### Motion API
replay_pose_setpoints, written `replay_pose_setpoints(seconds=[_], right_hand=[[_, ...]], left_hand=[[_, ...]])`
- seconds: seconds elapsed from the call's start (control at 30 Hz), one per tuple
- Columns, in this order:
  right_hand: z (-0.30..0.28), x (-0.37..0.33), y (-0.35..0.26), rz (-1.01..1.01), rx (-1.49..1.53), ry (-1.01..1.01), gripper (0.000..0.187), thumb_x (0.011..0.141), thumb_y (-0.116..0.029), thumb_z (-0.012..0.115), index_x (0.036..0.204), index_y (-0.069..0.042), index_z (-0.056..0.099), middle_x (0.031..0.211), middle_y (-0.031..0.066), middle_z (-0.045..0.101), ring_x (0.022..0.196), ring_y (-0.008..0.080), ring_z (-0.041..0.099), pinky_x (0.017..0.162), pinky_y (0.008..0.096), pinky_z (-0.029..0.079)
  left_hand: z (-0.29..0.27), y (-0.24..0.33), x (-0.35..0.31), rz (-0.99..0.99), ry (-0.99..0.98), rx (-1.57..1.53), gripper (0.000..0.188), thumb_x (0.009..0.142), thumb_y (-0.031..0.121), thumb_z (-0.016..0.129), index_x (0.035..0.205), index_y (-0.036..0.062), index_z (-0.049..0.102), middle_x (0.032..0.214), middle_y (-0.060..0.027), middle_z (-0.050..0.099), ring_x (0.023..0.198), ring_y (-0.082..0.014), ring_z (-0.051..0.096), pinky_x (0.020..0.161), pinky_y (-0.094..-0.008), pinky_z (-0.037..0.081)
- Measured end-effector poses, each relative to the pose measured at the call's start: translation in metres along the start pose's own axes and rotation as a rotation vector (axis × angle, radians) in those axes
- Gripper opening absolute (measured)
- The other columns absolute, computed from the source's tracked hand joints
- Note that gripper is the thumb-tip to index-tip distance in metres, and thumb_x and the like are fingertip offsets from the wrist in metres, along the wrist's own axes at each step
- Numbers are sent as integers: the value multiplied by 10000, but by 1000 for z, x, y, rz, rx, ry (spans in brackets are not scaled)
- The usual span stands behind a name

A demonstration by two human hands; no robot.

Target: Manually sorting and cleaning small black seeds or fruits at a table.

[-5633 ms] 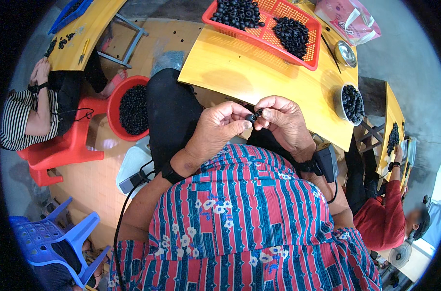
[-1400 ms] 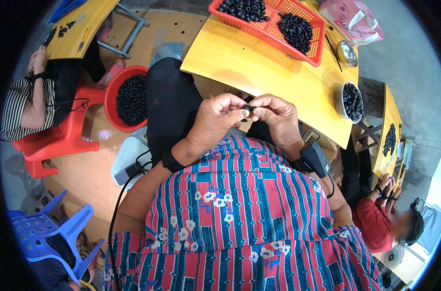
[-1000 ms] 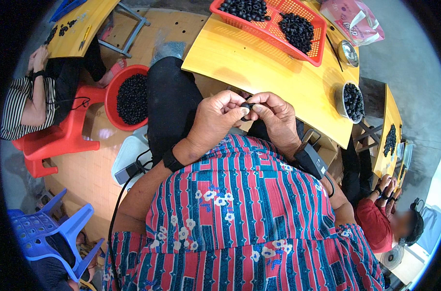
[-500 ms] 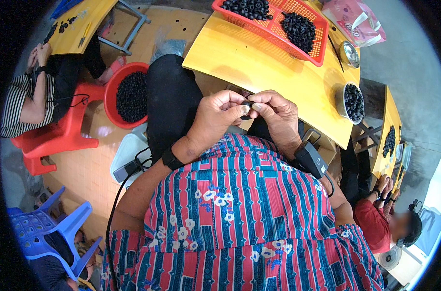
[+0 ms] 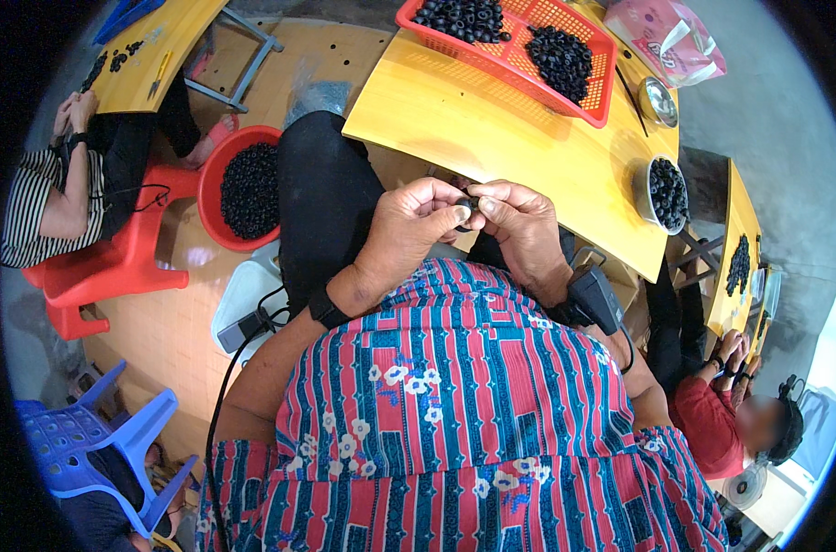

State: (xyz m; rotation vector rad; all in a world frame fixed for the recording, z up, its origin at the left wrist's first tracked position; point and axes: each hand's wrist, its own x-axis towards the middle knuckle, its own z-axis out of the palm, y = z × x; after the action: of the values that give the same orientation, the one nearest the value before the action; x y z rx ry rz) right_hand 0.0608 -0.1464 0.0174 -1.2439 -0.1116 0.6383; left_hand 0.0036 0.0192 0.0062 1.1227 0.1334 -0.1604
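Close together above my lap, both hands pinch one small black ring-like part between thumbs and fingertips. My left hand grips its left side, and my right hand holds it from the right. The fingers cover much of the part, so its exact shape cannot be made out. Just beyond the hands is the front edge of a yellow table. A red plastic basket on it has two sections, each with a heap of black ring-like parts.
On the table's right are a metal bowl of black parts, a smaller metal bowl, a thin black stick and a pink bag. A red tub of black parts stands left on the floor. Co-workers sit at both sides.
Both hands have stayed together at the black part, with small shifts of the fingers; the right fingertips now sit slightly further over it. The view has tilted a little.
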Motion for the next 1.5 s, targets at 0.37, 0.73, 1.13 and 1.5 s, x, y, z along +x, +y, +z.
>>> replay_pose_setpoints(seconds=[0.37,0.73,1.13,1.5], right_hand=[[-3,2,-7,264,325,-193,218,900,-184,572,1002,6,603,853,59,623,747,140,615,762,324,547],[-10,1,-4,322,373,-347,289,913,-279,551,975,-1,602,818,31,594,716,110,565,772,340,537],[-13,4,4,413,444,-252,268,933,-255,524,1035,-12,573,813,13,582,709,110,561,757,345,536],[-2,0,-7,237,-50,-272,235,944,-239,482,1006,-19,542,808,15,557,642,76,458,656,265,477]], left_hand=[[-1,-1,1,138,1,110,139,857,40,624,987,-7,615,855,-28,614,784,-69,572,699,-213,469],[-3,-10,5,229,20,185,192,829,36,646,1013,-15,634,850,-41,591,733,-73,570,639,-208,499],[-5,-6,2,121,17,224,211,909,69,527,1078,-18,617,901,-93,650,733,-91,621,651,-213,524],[0,2,1,-54,-110,37,404,936,169,526,1272,-41,453,965,-103,621,771,-110,620,658,-214,515]])
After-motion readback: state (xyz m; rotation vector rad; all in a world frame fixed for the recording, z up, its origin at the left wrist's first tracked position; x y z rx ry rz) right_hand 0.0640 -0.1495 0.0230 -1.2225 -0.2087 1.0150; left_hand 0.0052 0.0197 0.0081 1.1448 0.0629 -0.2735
